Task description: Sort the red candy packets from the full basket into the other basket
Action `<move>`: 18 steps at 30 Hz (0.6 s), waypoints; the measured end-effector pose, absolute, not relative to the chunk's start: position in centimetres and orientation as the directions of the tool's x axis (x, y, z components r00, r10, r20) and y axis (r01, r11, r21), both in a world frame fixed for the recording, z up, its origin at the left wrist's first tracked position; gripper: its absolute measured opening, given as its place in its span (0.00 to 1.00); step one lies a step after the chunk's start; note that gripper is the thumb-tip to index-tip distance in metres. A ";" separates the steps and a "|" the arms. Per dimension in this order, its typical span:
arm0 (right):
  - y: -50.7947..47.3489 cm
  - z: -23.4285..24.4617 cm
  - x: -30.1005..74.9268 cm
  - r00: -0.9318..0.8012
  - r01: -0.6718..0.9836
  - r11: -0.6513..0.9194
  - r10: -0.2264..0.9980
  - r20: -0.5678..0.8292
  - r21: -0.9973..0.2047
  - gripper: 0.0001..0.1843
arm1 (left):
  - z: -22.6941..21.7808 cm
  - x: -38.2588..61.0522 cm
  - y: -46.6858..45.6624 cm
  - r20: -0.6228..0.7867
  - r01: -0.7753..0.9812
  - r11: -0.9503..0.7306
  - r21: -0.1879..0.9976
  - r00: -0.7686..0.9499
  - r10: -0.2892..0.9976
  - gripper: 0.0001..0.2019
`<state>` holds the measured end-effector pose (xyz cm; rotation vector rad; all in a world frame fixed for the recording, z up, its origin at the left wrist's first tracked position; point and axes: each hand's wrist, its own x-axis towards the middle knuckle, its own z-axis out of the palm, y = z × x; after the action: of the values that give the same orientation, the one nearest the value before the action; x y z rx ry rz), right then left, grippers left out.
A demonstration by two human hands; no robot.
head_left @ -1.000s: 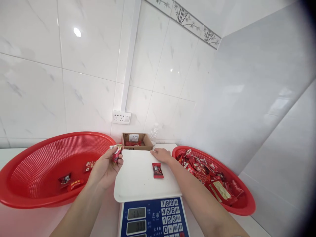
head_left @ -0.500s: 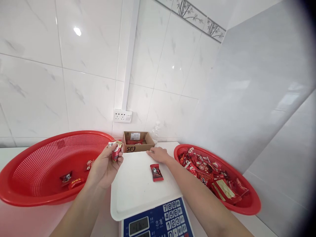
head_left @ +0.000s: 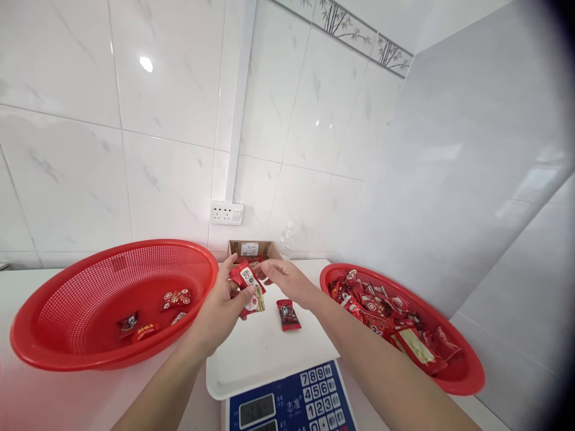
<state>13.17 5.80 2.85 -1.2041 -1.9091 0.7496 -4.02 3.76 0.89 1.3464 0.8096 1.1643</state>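
Note:
My left hand (head_left: 227, 302) is closed around small red snack packets (head_left: 248, 280), one with a white label and one with a gold edge, held above the scale's white tray (head_left: 242, 365). My right hand (head_left: 290, 280) is beside these packets, its fingers stretched toward their right edge. Whether its fingertips touch them I cannot tell. A single dark red snack packet (head_left: 288, 315) lies on the tray below my right hand. In front of the tray is the scale's blue keypad panel (head_left: 291, 398) with a grey display.
To the left stands a red perforated basket (head_left: 58, 311) with several packets in it. A fuller red basket (head_left: 471, 374) of packets is at the right. Behind the scale are a cardboard box (head_left: 272, 251) and a clear plastic bottle (head_left: 286, 240), against the tiled wall (head_left: 171, 191).
My left hand has moved right with its packets, from the left basket's edge to over the tray. My right hand has left the tray's far edge and come close to those packets.

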 end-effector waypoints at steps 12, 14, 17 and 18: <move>1.7 3.9 12.1 -0.087 0.255 0.331 0.944 0.319 -0.909 0.12 | 1.2 -4.2 3.0 0.199 -0.106 -0.169 0.980 0.471 0.859 0.19; 1.4 3.7 12.3 -0.031 0.299 0.350 0.934 0.357 -0.888 0.12 | 1.1 -4.2 3.2 0.206 -0.053 -0.207 0.977 0.485 0.850 0.07; 0.8 3.3 12.2 0.016 0.386 0.394 0.901 0.433 -0.834 0.12 | 0.9 -4.1 3.2 0.216 -0.001 -0.248 0.969 0.493 0.843 0.12; 0.6 3.2 12.2 0.022 0.400 0.405 0.893 0.450 -0.822 0.12 | 0.9 -4.0 3.1 0.215 0.004 -0.249 0.968 0.494 0.842 0.12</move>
<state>12.15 0.56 3.25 -1.1783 -1.5777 0.5692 -4.00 3.12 0.90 1.6331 0.7392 0.9469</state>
